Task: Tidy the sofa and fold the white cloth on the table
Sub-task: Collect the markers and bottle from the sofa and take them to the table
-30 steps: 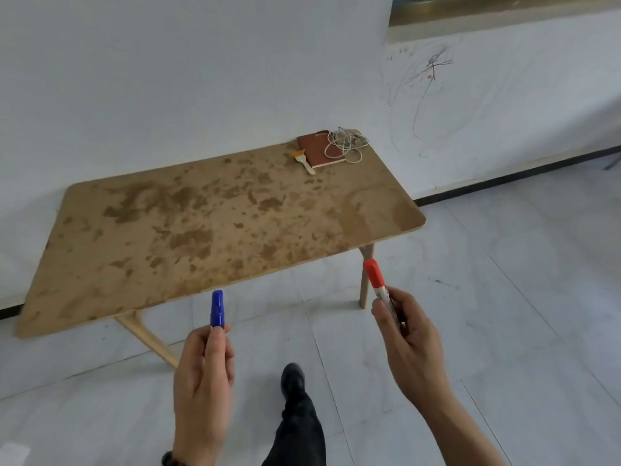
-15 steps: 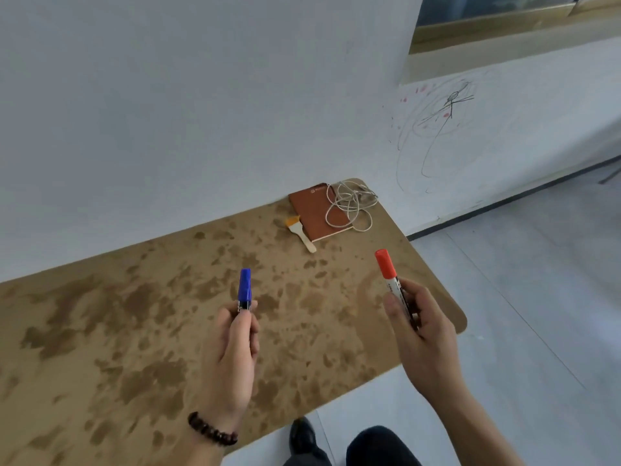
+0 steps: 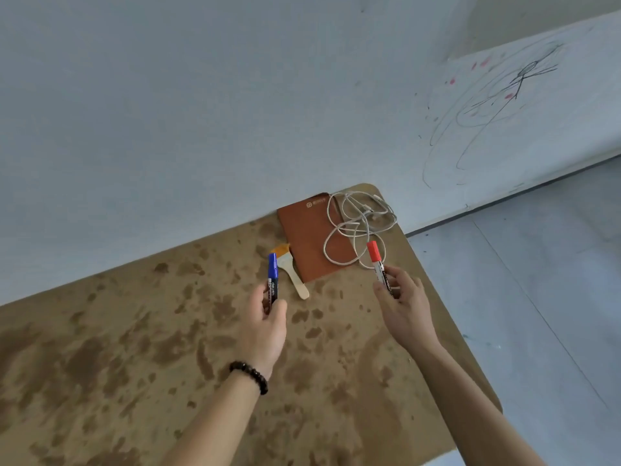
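The table (image 3: 134, 348) is a wooden top with dark brown blotches. It fills the near and left part of the view, its far edge is against the white wall (image 3: 168, 95), and its rounded right edge borders the grey tiled floor (image 3: 537, 280). Where the white cloth and the sofa are cannot be told from this view.

Left hand (image 3: 263, 326): over the middle of the table, fingers curled round the lower barrel of a blue marker (image 3: 272, 279). The marker is upright with its blue cap pointing away from the person. A dark beaded bracelet (image 3: 250, 375) sits on the left wrist.

Right hand (image 3: 405, 307): over the right part of the table, near the far right corner. Thumb and fingers pinch the barrel of a red marker (image 3: 378, 267), whose red cap points to the far side and tilts slightly left.

Items at the far right corner of the table:
- A brown notebook (image 3: 311, 240) lies flat, with its far end at the wall.
- A tangled white cable (image 3: 359, 220) lies partly on the notebook's right half and partly on the table.
- A small brush (image 3: 295, 277) with a pale wooden handle lies just beside the notebook's left edge, handle toward the near side.

The wall to the right carries pencil scribbles (image 3: 504, 102) and a few pink marks.
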Demonstrator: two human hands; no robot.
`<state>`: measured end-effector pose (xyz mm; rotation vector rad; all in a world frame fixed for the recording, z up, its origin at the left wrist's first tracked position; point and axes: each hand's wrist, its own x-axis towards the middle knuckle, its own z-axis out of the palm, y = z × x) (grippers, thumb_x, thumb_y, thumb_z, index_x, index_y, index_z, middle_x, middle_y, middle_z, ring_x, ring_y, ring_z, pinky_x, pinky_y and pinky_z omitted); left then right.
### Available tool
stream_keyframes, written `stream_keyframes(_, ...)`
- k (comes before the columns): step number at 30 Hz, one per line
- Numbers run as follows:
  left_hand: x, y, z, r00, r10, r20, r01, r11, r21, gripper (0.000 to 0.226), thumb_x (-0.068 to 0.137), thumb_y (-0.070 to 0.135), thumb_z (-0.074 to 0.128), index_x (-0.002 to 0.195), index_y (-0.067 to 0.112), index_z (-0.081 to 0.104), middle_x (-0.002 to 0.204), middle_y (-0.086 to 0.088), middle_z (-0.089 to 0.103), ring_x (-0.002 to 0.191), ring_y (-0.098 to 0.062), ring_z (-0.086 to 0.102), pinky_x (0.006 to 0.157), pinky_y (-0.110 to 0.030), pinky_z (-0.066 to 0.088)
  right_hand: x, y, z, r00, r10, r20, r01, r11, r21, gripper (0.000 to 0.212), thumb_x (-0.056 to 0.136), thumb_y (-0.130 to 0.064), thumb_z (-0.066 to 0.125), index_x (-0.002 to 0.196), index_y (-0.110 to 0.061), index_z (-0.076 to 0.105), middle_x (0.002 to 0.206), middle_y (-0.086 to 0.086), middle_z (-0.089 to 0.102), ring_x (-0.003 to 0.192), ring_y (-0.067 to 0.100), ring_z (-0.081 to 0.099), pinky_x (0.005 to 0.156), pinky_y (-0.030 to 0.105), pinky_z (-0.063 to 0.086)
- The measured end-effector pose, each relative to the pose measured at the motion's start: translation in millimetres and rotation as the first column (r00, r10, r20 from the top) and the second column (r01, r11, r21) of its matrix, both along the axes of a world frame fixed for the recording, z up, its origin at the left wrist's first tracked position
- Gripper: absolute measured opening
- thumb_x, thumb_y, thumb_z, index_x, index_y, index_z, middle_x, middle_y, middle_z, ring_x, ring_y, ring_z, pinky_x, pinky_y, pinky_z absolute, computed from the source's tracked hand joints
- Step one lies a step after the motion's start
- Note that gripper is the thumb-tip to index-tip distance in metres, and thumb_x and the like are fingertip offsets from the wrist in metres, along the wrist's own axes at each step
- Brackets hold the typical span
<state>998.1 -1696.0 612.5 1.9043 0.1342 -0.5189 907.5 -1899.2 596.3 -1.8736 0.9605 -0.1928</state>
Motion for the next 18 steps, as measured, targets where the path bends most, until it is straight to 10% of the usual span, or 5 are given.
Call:
stream_keyframes(5, 61, -77, -61, 0.997, 0.010, -0.076, -0.001, 0.994, 0.112, 0.017, 0.086, 0.012, 0.052, 0.091, 0.024, 0.062, 0.066, 0.000, 0.056, 0.061, -0.030, 0.059, 0.059, -0.043, 0.053, 58, -80, -68, 0.973, -0.011, -0.229, 0.019, 0.999, 0.037, 0.036, 0.099, -0.033, 0.050, 0.132, -0.020, 0.057, 0.100, -0.004, 0.060, 0.101, 0.022, 0.056, 0.064, 0.029, 0.045)
stream_keyframes(12, 114, -142, -122, 0.999, -0.033, 0.003, 0.030, 0.936, 0.352, 0.046, 0.090, 0.029, 0.063, 0.132, 0.016, 0.051, 0.106, 0.007, 0.057, 0.088, -0.011, 0.056, 0.075, -0.024, 0.042, 121, -117, -111, 0.945, 0.215, -0.248, -0.226, 0.974, -0.017, 0.035, 0.094, -0.029, 0.058, 0.128, -0.026, 0.061, 0.098, -0.003, 0.065, 0.092, 0.015, 0.058, 0.075, 0.024, 0.038)
stream_keyframes(18, 108, -149, -141, 0.989, -0.069, 0.127, 0.012, 0.913, 0.408, 0.037, 0.088, 0.025, 0.068, 0.123, 0.019, 0.057, 0.109, 0.002, 0.060, 0.086, -0.009, 0.059, 0.075, -0.025, 0.048, 117, -109, -128, 0.949, 0.267, -0.169, -0.284, 0.955, -0.089, 0.028, 0.098, -0.024, 0.052, 0.121, -0.024, 0.068, 0.112, -0.004, 0.064, 0.096, 0.012, 0.059, 0.080, 0.022, 0.041)
